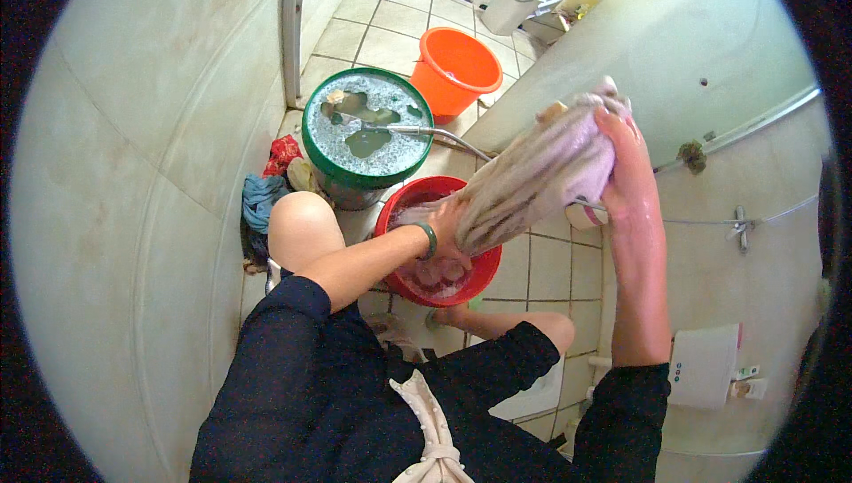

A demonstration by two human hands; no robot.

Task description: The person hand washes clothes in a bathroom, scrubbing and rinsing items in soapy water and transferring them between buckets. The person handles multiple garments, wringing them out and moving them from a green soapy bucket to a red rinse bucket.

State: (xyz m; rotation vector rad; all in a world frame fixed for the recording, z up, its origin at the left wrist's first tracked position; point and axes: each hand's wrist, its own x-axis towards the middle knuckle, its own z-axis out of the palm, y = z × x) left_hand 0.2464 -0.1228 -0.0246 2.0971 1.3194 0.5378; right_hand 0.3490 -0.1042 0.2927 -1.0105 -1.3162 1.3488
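Observation:
A wet, pale pinkish cloth [532,170] stretches in folds between my two hands. My right hand [619,143] is raised and closed around the cloth's upper end. Lower down, my left hand [452,220], with a green bangle at the wrist, grips the cloth's other end over a red plastic basin [492,276]. Suds and wet, submerged fabric show inside the basin below this hand. The cloth hides part of the basin's right side.
Beyond the basin stands a green-rimmed bucket [309,157] of sudsy water, a metal-ended hose [459,139] lying across it. An orange bucket [442,93] is behind. Blue and red cloths [263,200] lie by the left wall. A white bin [511,7] stands at the back.

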